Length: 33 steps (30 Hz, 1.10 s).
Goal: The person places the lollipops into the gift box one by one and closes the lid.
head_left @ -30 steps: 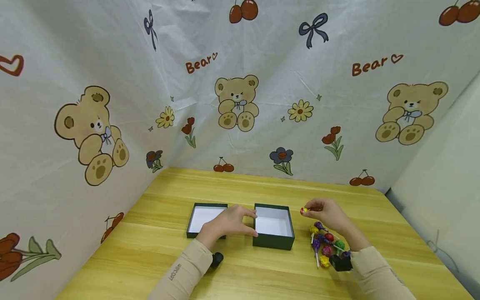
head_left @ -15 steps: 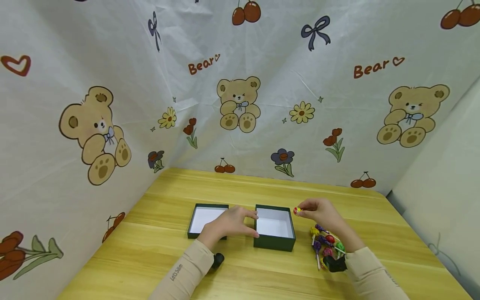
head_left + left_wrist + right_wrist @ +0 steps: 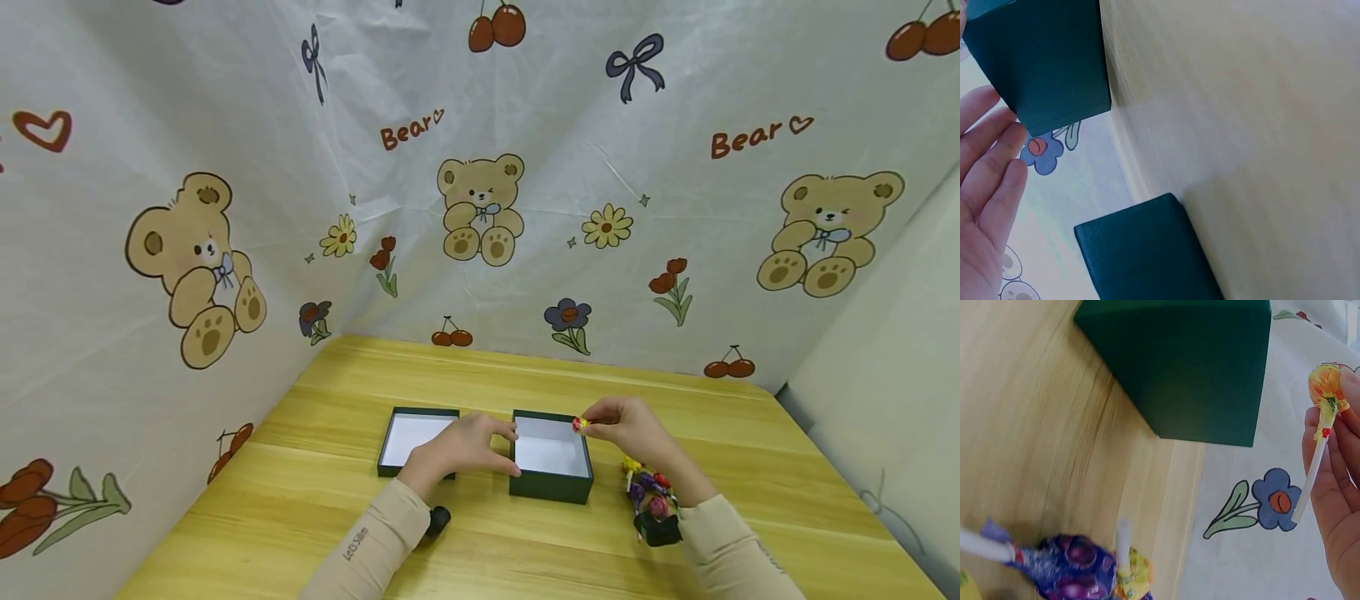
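Note:
My right hand [image 3: 624, 427] pinches a lollipop [image 3: 579, 425] by its yellow and red wrapped head, over the right rim of the green box [image 3: 551, 486]. In the right wrist view the lollipop's white stick [image 3: 1311, 478] hangs down along the fingers. The box is uncovered, with a white interior. My left hand [image 3: 467, 442] is spread at the box's left side, thumb by the near corner. The left wrist view shows its straight fingers [image 3: 991, 169] right at the box wall [image 3: 1041, 69].
A shallow green tray-like lid [image 3: 408, 437] with a white inside lies left of the box, partly behind my left hand. Several lollipops [image 3: 647, 487] in purple, yellow and red wrappers lie in a pile right of the box, partly hidden by the right wrist. Printed cloth [image 3: 480, 100] hangs behind the table.
My right hand has carried the lollipop leftward, from beside the box to over its right rim. The left hand has stayed at the box's left side.

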Available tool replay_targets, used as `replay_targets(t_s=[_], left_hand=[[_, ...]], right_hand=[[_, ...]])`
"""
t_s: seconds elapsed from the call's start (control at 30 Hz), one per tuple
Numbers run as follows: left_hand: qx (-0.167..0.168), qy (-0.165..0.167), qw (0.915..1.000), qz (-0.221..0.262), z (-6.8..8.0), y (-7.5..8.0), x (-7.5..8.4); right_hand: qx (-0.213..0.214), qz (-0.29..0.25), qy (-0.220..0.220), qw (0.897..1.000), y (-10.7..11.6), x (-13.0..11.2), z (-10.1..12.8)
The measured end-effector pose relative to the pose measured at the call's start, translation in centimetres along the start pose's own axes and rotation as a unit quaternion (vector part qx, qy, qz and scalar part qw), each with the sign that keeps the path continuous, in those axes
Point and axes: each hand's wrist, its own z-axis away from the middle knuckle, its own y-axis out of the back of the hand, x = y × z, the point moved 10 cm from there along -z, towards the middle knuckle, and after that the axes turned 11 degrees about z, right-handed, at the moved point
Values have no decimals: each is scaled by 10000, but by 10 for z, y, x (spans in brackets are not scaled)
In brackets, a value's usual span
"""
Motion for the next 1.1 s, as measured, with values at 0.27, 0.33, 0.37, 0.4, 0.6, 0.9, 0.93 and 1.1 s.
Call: replay_targets(t_s=[0.27,0.33,0.37,0.4,0.6,0.9,0.93,1.1], left_hand=[[10,-50,9999,-92,0,1,0],[20,-69,9999,-92,0,2,1],[25,-100,9999,-104,0,2,2],[32,-147,9998,-124,-1,2,3],[25,-275,9995,-178,-4,0,7],[23,-114,9999,-78,-2,1,3],[24,-111,9999,-89,-2,1,4],[28,-112,9999,-105,-2,0,4]], right_hand=[[-198,-44,256,9995,-13,-13,-6],[-219,-43,285,9993,-15,-16,-7],[-222,-8,302,9993,-16,-17,-8],[-217,40,344,9992,-17,-18,-8],[-230,98,390,9989,-20,-24,-8],[-410,30,585,9974,-33,-35,-13],[-425,19,603,9973,-34,-36,-13],[-575,-122,662,9961,-43,-39,-15]])
